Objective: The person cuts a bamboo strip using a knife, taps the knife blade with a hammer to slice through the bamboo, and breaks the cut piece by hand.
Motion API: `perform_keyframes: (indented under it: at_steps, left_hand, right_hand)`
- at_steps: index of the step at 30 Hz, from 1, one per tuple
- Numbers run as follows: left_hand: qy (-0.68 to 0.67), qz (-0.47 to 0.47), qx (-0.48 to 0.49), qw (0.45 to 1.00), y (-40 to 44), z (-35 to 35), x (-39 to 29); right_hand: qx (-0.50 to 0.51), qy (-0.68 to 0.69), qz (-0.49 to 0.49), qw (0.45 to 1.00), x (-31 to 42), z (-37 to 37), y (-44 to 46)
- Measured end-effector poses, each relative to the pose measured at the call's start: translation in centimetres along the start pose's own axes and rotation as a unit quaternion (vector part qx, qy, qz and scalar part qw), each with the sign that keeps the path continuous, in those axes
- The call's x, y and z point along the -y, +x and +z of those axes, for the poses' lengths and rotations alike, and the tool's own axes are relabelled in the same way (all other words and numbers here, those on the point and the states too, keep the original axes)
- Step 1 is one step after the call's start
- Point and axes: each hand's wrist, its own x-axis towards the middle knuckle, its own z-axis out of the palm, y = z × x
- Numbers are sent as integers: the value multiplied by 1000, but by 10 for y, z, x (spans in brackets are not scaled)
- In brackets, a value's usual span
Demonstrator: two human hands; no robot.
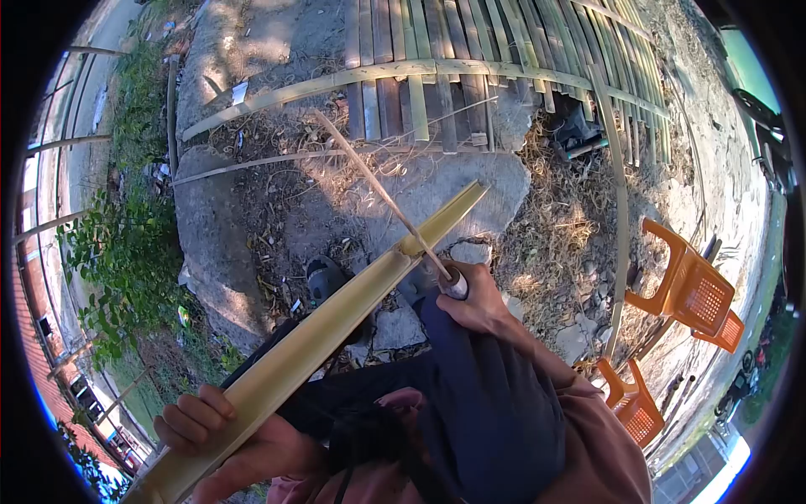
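Note:
A long split length of bamboo [323, 328], its hollow inner face upward, runs diagonally from the lower left to the centre. My left hand [222, 437] is wrapped around its lower part. Near my right knee, my right hand [474, 301] grips the pale handle of a long-bladed knife [378, 189]. The narrow blade, seen nearly edge-on, points to the upper left. It crosses the bamboo close to a node; whether it touches the bamboo I cannot tell.
Ahead lie several bamboo slats [437, 34] in a row, with a curved bamboo strip [336, 81] across them. Orange plastic chairs [688, 290] are at the right. Broken concrete slabs [214, 227] and shavings [575, 227] cover the ground. A leafy bush [126, 269] grows at the left.

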Motion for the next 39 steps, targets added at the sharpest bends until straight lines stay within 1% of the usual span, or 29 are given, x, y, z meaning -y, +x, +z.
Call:
perform_keyframes:
  at_steps: [2, 4, 5, 7, 9, 10, 11, 13, 14, 16, 17, 18, 19, 20, 21, 22, 23, 24, 25, 26, 27, 28, 31, 32, 33, 34, 35, 37, 39]
  left_hand:
    - [3, 4, 20, 1000, -3, -2, -5]
    - [-92, -18, 82, 992, -3, -4, -7]
    - [-93, -18, 86, 992, -2, -5, -6]
    - [-136, -9, 180, 974, 4, -2, -2]
    - [-167, -15, 197, 966, 14, -34, 6]
    - [-187, -28, 211, 959, 20, -36, 7]
    - [-187, -27, 211, 959, 16, -38, 5]
    - [-148, -68, 82, 983, 8, -12, -4]
    - [-151, -70, 86, 982, 9, -10, -5]
    - [-32, 26, 104, 994, 8, -12, -6]
    - [-32, 21, 106, 994, 10, -19, -7]
    - [-107, -18, 227, 968, 16, -31, -10]
    - [-179, -56, 342, 921, 24, -30, -10]
    - [-283, -17, 419, 863, 37, -28, 6]
    - [-279, -21, 419, 864, 37, -36, 5]
    - [-128, 55, 300, 944, 32, -54, 1]
    - [31, 128, 168, 977, 26, -70, -4]
    - [186, 197, 31, 962, 24, -77, -5]
    - [184, 194, 33, 963, 30, -54, 0]
    - [-77, 57, 232, 968, 39, -13, 5]
    - [-329, -86, 401, 851, 42, 11, 8]
    - [-330, -88, 402, 849, 41, 15, 9]
    - [-360, -71, 379, 850, 34, 21, 10]
    - [-364, -56, 373, 852, 30, 23, 10]
    - [-367, -39, 367, 854, 28, 23, 9]
    - [-333, -52, 385, 859, 30, 19, 3]
    - [-336, -49, 384, 858, 29, 16, 1]
    - [-325, -58, 410, 850, 28, 14, -2]
    - [-336, -49, 397, 853, 25, 15, 0]
  right_hand:
    - [-13, 1, -44, 999, 5, 5, -8]
    - [-22, 3, -63, 998, 6, 5, -7]
    - [-29, -1, -80, 996, 7, 6, -7]
    - [-47, 17, -85, 995, 4, 12, -9]
    - [-66, 28, -101, 992, 5, 14, -3]
    - [-70, 27, -97, 992, 6, 15, -1]
    - [-73, 27, -89, 993, 7, 17, 0]
    - [-90, 28, -98, 991, 12, 16, 1]
    - [-82, 30, -95, 992, 19, 9, -2]
    - [-76, 34, -86, 993, 26, 3, -7]
    - [-74, 56, -89, 992, 27, 3, -9]
    - [-69, 79, -92, 990, 29, 3, -12]
    - [-67, 81, -88, 991, 32, 2, -14]
    - [-46, 66, -88, 993, 35, -1, -16]
    - [-26, 51, -89, 994, 35, -4, -17]
    - [-28, 28, -82, 996, 32, -6, -16]
    - [-28, 30, -76, 996, 30, -10, -15]
    - [5, 17, -55, 998, 28, -14, -13]
    - [37, 3, -35, 999, 28, -17, -12]
    - [34, 3, -32, 999, 28, -16, -13]
    - [15, -29, -33, 999, 30, -14, -13]
    - [-3, -61, -35, 998, 31, -12, -13]
    - [-5, -52, -64, 997, 43, -17, -15]
    - [-5, -52, -61, 997, 40, -19, -14]
    - [3, -39, -35, 999, 35, -21, -12]
    - [10, -27, -10, 1000, 29, -23, -9]
    - [8, -30, -12, 999, 20, -26, -4]
    - [-72, -26, 4, 997, -4, -24, 3]
    - [-92, -22, 5, 996, -7, -22, 1]
